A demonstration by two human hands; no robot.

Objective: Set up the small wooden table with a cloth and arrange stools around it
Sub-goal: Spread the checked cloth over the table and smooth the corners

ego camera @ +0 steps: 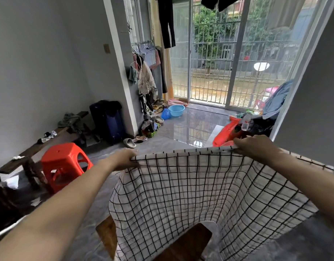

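A white cloth (181, 189) with a black grid pattern hangs spread in the air in front of me. My left hand (124, 159) grips its far edge at the left, and my right hand (254, 146) grips the same edge at the right. Under the cloth stands the small wooden table (183, 243), brown, showing through the cloth's lower gap and at its left corner. A red plastic stool (62, 162) stands on the floor to the left. More red plastic stools (226, 134) lie behind the cloth at the right.
A dark wooden bench (55, 138) with clothes runs along the left wall. A dark suitcase (107, 121) stands by the pillar. Slippers (129, 143), a blue basin (176, 110) and piled clothes lie on the glossy floor. A barred sliding door is ahead.
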